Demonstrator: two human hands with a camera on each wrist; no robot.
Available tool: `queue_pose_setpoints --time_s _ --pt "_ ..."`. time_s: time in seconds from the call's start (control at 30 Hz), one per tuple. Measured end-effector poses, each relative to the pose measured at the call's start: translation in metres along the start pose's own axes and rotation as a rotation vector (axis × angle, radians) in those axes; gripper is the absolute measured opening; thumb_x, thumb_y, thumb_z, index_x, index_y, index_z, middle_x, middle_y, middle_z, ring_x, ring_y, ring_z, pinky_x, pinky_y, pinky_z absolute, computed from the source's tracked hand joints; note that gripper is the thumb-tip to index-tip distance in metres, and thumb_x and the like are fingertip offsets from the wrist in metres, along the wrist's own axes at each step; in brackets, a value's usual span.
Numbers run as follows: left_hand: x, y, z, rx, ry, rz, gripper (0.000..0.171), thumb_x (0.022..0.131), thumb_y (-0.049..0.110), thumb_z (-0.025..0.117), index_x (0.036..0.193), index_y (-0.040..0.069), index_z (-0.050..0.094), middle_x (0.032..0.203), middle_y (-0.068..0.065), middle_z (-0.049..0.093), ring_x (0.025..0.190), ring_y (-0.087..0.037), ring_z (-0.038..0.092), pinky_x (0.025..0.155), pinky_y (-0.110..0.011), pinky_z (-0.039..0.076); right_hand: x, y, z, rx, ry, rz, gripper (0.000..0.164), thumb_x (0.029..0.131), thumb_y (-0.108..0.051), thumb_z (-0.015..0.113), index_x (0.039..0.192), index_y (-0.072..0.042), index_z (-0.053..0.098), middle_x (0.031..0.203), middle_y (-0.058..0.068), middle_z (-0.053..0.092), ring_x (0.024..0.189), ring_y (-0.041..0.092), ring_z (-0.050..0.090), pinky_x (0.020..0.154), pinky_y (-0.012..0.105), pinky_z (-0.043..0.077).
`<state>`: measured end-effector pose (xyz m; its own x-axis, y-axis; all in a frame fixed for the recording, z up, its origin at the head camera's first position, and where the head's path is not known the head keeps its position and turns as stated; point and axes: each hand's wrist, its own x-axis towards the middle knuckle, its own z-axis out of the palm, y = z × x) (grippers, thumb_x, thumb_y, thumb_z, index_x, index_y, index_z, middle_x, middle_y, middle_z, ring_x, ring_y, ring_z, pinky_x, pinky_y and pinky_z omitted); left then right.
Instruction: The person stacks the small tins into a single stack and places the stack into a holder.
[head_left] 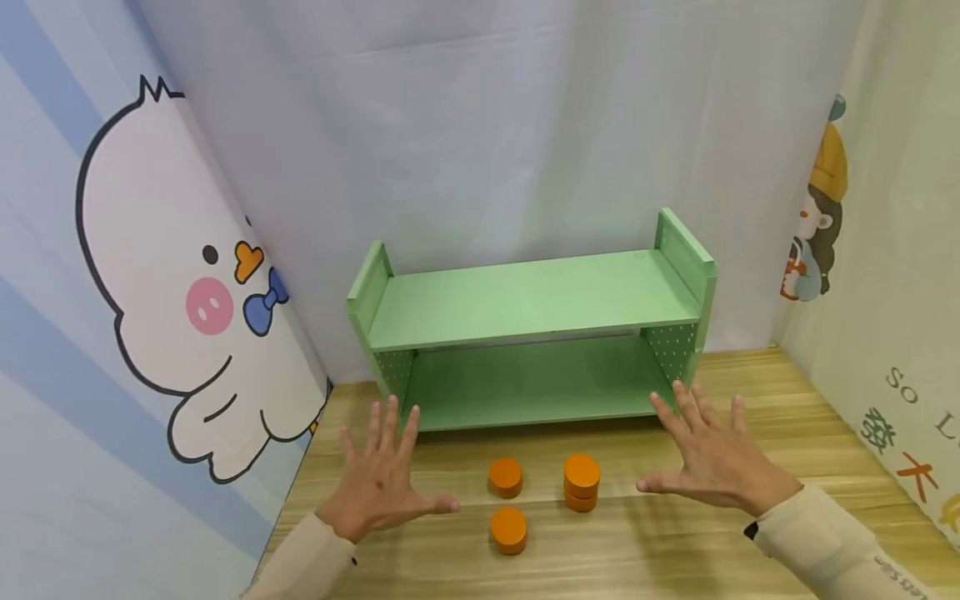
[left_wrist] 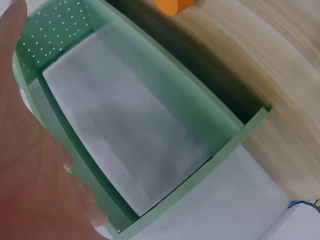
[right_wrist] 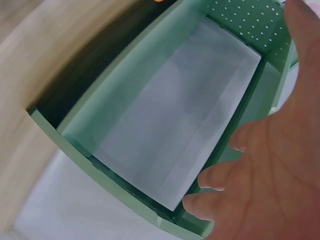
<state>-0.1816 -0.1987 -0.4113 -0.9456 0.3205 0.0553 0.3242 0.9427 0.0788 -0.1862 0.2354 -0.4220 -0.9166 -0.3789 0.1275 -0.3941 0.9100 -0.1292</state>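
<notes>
Both hands hold nothing, with fingers straight and spread. In the head view my left hand (head_left: pixel 382 483) is left of the orange discs, in front of the shelf's left end. On the other side, my right hand (head_left: pixel 720 462) reaches toward the shelf's right end. Between them on the table lie a single orange disc (head_left: pixel 506 477), a nearer orange disc (head_left: pixel 509 530) and a stack of two orange discs (head_left: pixel 582 479). Behind these stands a green two-tier shelf (head_left: pixel 536 302) with raised side panels. Each wrist view shows the palm beside this shelf.
The wood-grain table (head_left: pixel 435 575) carries the shelf and discs. Pale cloth (head_left: pixel 480 150) hangs behind the shelf. A curtain with a cartoon white bird (head_left: pixel 150 250) closes the left side, and a cream printed cloth (head_left: pixel 900 292) the right.
</notes>
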Motion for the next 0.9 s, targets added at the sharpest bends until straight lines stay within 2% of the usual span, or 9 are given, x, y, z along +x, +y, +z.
queue_pose_setpoints --time_s 0.4,0.73,0.9 --pt "-0.002 0.001 0.017 -0.014 -0.006 -0.004 0.133 0.068 0.089 0.058 0.159 0.002 0.015 0.161 -0.030 -0.002 0.147 -0.050 0.000 0.105 -0.083 0.002 0.001 -0.002 0.017 0.031 0.016 -0.012 0.114 0.079 -0.076 0.064 0.156 0.000 0.028 0.157 0.034 0.018 0.142 0.056 0.020 0.103 0.084 0.004" --pt "-0.004 0.002 0.032 -0.058 0.020 -0.005 0.132 0.069 0.089 0.058 0.159 0.002 0.018 0.161 -0.030 0.000 0.147 -0.050 0.002 0.105 -0.083 0.006 0.003 -0.002 0.030 0.053 0.011 -0.018 0.113 0.081 -0.075 0.062 0.156 0.000 0.026 0.158 0.035 0.016 0.143 0.054 0.018 0.104 0.083 0.001" --pt "-0.005 0.003 0.041 -0.107 0.002 -0.021 0.132 0.067 0.089 0.060 0.159 0.003 0.019 0.162 -0.029 -0.001 0.148 -0.050 0.001 0.106 -0.083 0.004 0.004 -0.003 0.035 0.073 0.009 -0.014 0.113 0.081 -0.075 0.061 0.156 0.002 0.026 0.158 0.034 0.015 0.144 0.054 0.017 0.106 0.082 0.000"
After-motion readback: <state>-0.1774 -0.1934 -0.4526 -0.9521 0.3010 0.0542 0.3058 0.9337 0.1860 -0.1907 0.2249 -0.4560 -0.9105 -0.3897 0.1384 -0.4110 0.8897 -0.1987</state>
